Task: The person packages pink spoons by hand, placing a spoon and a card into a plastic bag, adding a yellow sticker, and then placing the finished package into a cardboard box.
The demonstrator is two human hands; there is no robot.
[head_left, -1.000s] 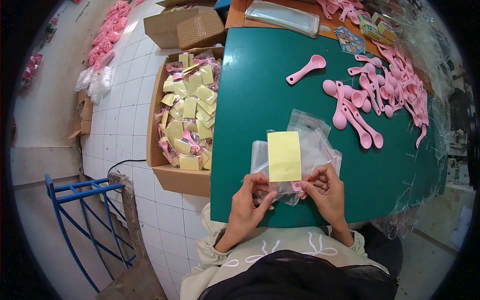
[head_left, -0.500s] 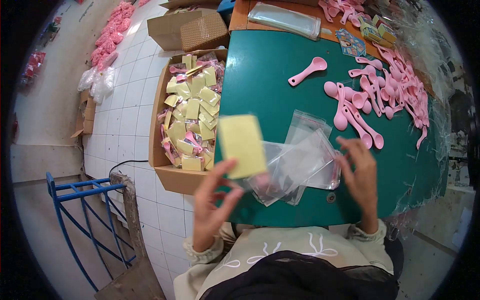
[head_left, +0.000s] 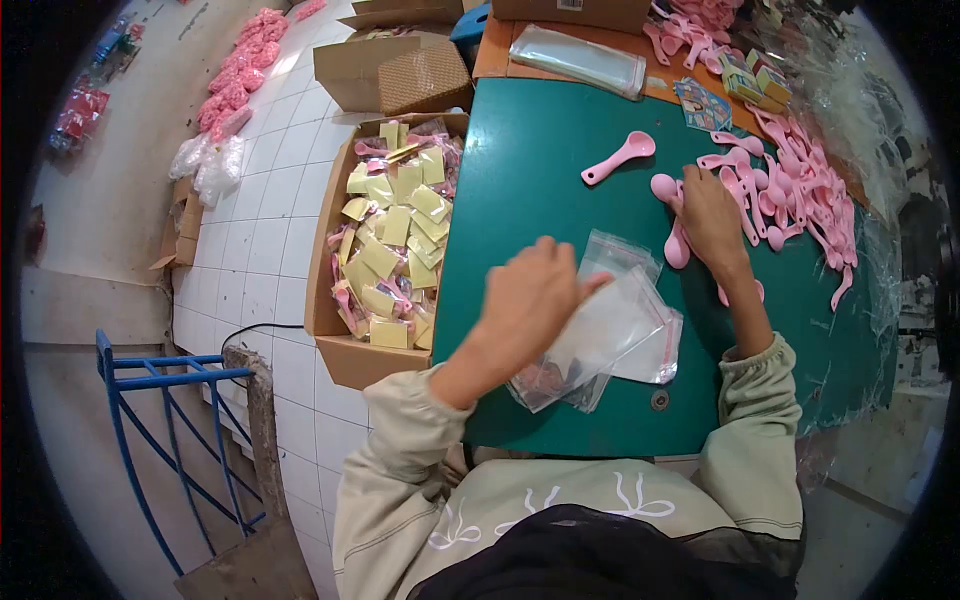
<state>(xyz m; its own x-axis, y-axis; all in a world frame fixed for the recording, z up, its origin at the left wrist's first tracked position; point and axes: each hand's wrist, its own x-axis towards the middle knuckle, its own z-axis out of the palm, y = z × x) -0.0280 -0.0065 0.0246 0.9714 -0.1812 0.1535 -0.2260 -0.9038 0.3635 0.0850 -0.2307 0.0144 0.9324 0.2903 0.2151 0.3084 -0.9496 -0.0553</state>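
Over the left side of the clear plastic bags (head_left: 610, 335), my left hand (head_left: 535, 295) has its thumb stretched out to the right. Its other fingers are partly bent, and nothing shows in it. My right hand (head_left: 712, 220) is at the near-left edge of the pink spoon pile (head_left: 790, 180). Its fingers are closed about the handle of a pink spoon (head_left: 677, 246), whose bowl shows below them. A single pink spoon (head_left: 620, 158) lies apart on the green table top (head_left: 530, 200). The bags overlap in a loose, fanned stack.
An open cardboard box (head_left: 325, 290), full of bagged spoons with yellow cards (head_left: 395, 225), stands left of the table. More plastic bags (head_left: 580, 60) and small yellow boxes (head_left: 755, 80) lie at the back. A blue metal frame (head_left: 180, 375) stands at lower left.
The packet with the yellow card has left my left hand, which has moved right and up over the bags. My right hand has moved up from the bags to the spoons.
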